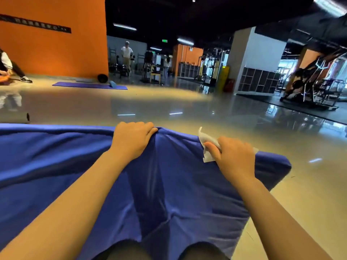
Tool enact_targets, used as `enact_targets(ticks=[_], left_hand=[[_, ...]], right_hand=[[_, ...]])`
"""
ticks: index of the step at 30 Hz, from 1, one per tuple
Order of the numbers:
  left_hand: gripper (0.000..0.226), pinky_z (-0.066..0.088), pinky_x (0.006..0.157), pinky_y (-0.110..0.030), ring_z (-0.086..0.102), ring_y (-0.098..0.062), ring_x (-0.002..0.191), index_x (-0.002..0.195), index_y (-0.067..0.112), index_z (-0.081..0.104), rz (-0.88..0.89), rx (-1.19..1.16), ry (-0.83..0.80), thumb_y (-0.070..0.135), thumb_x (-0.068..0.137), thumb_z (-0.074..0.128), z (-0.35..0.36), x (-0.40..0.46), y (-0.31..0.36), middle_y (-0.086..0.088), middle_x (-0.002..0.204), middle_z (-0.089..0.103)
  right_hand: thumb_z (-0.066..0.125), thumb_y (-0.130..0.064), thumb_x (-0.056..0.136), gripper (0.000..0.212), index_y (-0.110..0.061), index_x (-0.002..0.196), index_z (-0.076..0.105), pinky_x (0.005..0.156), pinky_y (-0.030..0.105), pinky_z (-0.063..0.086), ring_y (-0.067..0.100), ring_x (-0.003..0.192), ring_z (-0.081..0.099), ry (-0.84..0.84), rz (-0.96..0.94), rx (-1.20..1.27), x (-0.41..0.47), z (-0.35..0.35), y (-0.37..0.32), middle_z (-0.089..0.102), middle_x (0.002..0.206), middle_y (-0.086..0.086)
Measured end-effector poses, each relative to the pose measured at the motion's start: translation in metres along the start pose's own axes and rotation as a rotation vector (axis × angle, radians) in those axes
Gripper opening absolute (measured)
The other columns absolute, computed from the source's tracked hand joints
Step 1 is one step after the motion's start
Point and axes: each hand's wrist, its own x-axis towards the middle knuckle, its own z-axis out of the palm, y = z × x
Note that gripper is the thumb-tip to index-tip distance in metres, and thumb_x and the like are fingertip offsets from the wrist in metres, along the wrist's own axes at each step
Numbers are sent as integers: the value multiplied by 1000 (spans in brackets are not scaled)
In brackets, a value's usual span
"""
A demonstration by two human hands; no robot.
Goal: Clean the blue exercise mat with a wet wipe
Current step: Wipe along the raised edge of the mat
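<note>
- My left hand has its fingers curled over the far edge of the blue mat, bunching the cover into a ridge just right of the knuckles; I judge it is pinning or tensioning the fabric so the wiping side does not drag it about
- My right hand grips the white wet wipe, thumb pressed on top and fingers folded round it; a loose corner of the wipe sticks up beyond the thumb, towards the shiny floor
- That hand rests on the mat near its far right corner, well apart from the left hand, with creased cover between them; I take it that the wiping is under way at that end
- The mat runs from under both hands back towards me and out of view to the left of the left hand; its full extent is cut off
- Fingertips of both hands are hidden behind the edge or under the wipe; I cannot tell how much of the wipe touches the mat
- I cannot tell wet patches from sheen and folds
</note>
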Motion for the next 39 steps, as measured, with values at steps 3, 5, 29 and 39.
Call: enact_targets(ticks=[3, 5, 29, 39], left_hand=[[49, 24, 59, -35, 55, -34, 55, 74, 16, 62, -30, -40, 66, 39, 97, 26, 27, 2, 5, -9, 63, 61], [54, 25, 67, -36, 56, -35, 66, 83, 17, 66, -59, -79, 100, 47, 96, 23, 38, -1, 4, -8, 71, 63], [50, 35, 91, -55, 58, -35, 96, 136, 30, 61, 81, -78, 280, 56, 96, 43, 2, -58, 34, -5, 116, 65], [55, 30, 101, -59, 54, -32, 106, 140, 31, 55, 127, -72, 225, 55, 91, 47, -6, -70, 32, -6, 125, 63]], right_hand=[[25, -62, 91, 55, -17, 64, 40, 57, 35, 22, 27, 56, 35, -2, -8, 17, -3, 26, 10, 49, 60, 3], [26, -59, 93, 52, -17, 64, 40, 59, 34, 22, 26, 57, 33, 4, -7, 4, 0, 39, 6, 52, 61, 5], [31, -42, 100, 46, -22, 133, 57, 100, 55, 31, 29, 103, 59, 18, -22, 101, -25, 10, 29, 65, 117, 2], [36, -37, 103, 39, -26, 139, 49, 103, 48, 35, 25, 109, 58, 100, -331, 128, -28, 13, -40, 62, 122, 0]])
